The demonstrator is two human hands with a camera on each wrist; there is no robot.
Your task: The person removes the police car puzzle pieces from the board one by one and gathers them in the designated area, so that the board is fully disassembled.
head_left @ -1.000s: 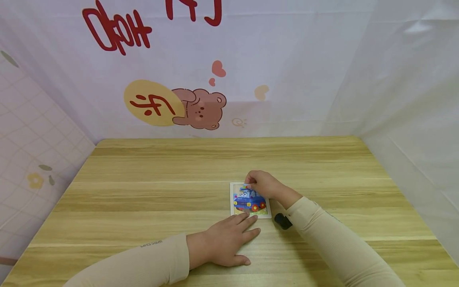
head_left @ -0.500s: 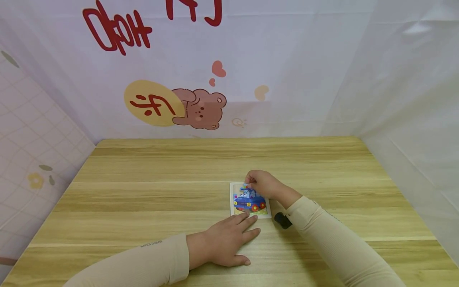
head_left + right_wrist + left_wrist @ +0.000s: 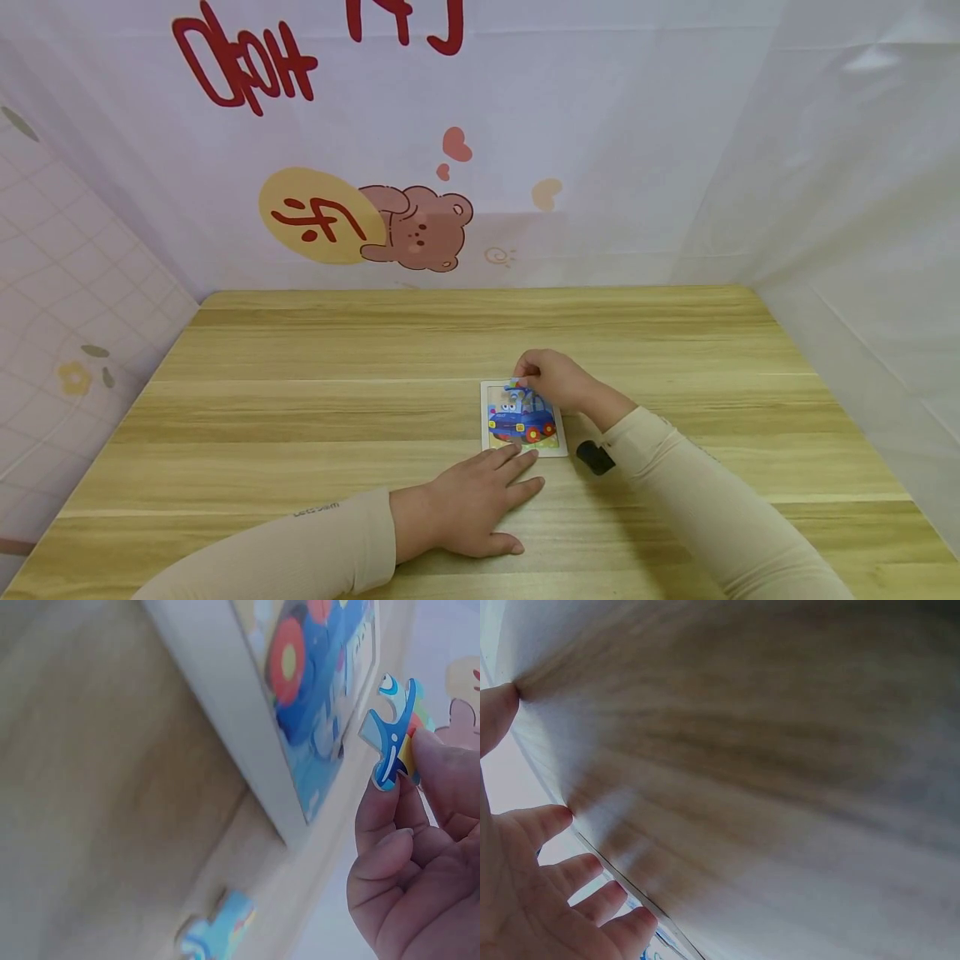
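Note:
A jigsaw puzzle [image 3: 523, 427] of a blue cartoon car lies in a white-rimmed tray on the table. My right hand [image 3: 557, 380] is over its far edge, pinching a jigsaw piece [image 3: 395, 735] between thumb and fingers. In the right wrist view that piece, blue with red and yellow, is held up clear of the tray. My left hand [image 3: 480, 502] rests with spread, straight fingers at the tray's near edge. The left wrist view shows its fingertips [image 3: 634, 922] by the rim. A beige gap shows at the picture's upper left.
Another jigsaw piece [image 3: 221, 926] lies on the table beside the tray in the right wrist view; the head view does not show it. A small black object [image 3: 596, 457] is beside the right cuff. Wood-grain table [image 3: 315, 358] surrounds the tray, with a printed cloth [image 3: 637, 150] behind.
My right hand has risen slightly away from the puzzle with the jigsaw piece in its fingers, showing more of the car's roof area. The left hand and the tray have stayed put.

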